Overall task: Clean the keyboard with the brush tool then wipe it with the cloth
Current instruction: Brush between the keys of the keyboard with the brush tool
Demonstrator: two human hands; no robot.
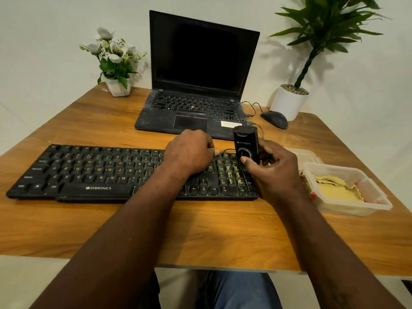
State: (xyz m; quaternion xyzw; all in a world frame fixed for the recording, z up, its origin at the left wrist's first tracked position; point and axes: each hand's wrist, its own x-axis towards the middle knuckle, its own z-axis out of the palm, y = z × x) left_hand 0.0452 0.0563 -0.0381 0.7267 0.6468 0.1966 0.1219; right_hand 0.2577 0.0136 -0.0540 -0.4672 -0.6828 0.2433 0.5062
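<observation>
Your right hand (276, 172) grips the black Striff brush tool (246, 144) upright over the right end of the Zebronics keyboard (100, 172). Your left hand (189, 152) lies knuckles-up on the keys beside it, and I cannot tell whether it holds anything. The yellow cloth (334, 190) sits in the clear container (347, 210) at the right.

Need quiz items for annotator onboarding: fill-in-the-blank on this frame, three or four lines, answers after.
1. The right hand grips the ____ upright.
2. The left hand rests on the ____.
3. The yellow cloth lies in a clear ____ beside the right hand.
4. Beyond both hands stands an open ____.
Missing words: brush tool; keyboard; container; laptop.
</observation>
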